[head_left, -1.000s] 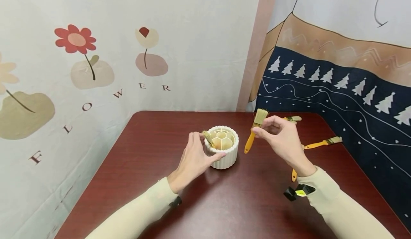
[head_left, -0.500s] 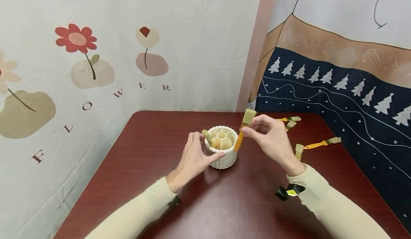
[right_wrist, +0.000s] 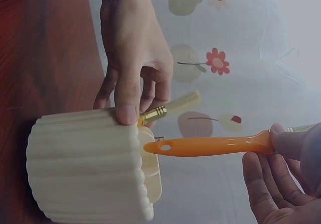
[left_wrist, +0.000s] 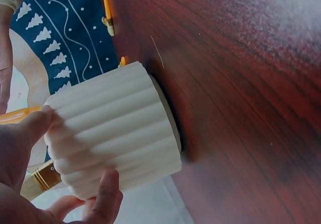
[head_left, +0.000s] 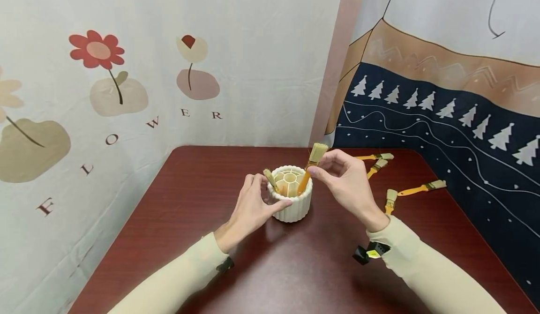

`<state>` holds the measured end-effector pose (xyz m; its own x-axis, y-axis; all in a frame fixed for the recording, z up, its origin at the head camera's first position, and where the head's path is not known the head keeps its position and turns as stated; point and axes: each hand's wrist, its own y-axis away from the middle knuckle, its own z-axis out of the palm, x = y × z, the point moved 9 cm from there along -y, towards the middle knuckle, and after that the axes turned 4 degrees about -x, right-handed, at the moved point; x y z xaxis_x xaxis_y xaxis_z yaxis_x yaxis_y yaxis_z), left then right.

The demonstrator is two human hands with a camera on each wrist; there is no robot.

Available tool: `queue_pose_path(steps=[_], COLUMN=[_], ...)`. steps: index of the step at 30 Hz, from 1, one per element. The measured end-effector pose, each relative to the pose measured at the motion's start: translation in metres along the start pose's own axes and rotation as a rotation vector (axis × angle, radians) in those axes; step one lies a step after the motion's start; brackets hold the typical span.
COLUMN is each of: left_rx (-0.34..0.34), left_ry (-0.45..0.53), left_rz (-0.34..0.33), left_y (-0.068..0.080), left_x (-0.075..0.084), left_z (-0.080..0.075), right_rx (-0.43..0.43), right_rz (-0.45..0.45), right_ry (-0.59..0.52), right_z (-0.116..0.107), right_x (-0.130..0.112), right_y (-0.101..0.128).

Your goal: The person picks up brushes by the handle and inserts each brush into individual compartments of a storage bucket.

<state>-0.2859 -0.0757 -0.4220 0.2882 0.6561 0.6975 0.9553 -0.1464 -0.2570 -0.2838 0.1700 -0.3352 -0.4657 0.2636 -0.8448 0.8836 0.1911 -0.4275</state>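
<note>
Head-camera footage showed a white ribbed brush holder (head_left: 289,196) standing on a dark red wood-grain table (head_left: 202,197), its inside divided into petal-shaped compartments around a round centre. The holder was steadied by the left hand (head_left: 253,208), whose thumb and fingers were curled round the fluted wall — a grip that seemingly kept the light pot from tipping or sliding. A small bristle brush (head_left: 270,179) was already lodged in a compartment on the left-hand side, leaning outward over the rim.

An orange-handled brush (head_left: 309,169) was pinched near its metal ferrule by the fingertips of the right hand (head_left: 347,183), bristles up and handle tip pointing down into the holder. From the head view the tip was seen inside the rim on the right-hand side; from the right wrist view the smooth, tapered plastic handle (right_wrist: 210,146), with its hanging hole, was seen just at the holder's mouth. How deep it sat could not be told. The high pinch presumably left the handle free to be steered into a narrow slot.

Four more brushes (head_left: 390,200) of the same kind — pale bristles, brassy ferrules, orange handles — lay scattered flat on the table's far right side, well apart from the holder.
</note>
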Motion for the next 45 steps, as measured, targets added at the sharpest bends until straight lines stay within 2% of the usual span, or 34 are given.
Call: queue_pose_path(steps=[9, 15, 22, 40, 45], left_rx=[-0.007, -0.012, -0.024, -0.029, -0.027], left_ry=[0.009, 0.016, 0.009, -0.005, -0.009], left_rz=[0.012, 0.014, 0.024, 0.043, 0.04], left_y=[0.0, -0.001, -0.002, -0.002, -0.003], left_x=[0.0, -0.001, -0.001, 0.0, 0.0], left_z=[-0.001, -0.002, -0.003, -0.003, -0.003], right_rx=[-0.024, -0.062, -0.121, -0.144, -0.173], right_rz=[-0.048, -0.041, -0.03, -0.103, -0.108], right_ry=[0.066, 0.136, 0.138, 0.146, 0.122], right_z=[0.014, 0.022, 0.033, 0.048, 0.054], right_x=[-0.002, 0.006, 0.021, 0.036, 0.039], right_y=[-0.003, -0.004, -0.003, 0.006, 0.008])
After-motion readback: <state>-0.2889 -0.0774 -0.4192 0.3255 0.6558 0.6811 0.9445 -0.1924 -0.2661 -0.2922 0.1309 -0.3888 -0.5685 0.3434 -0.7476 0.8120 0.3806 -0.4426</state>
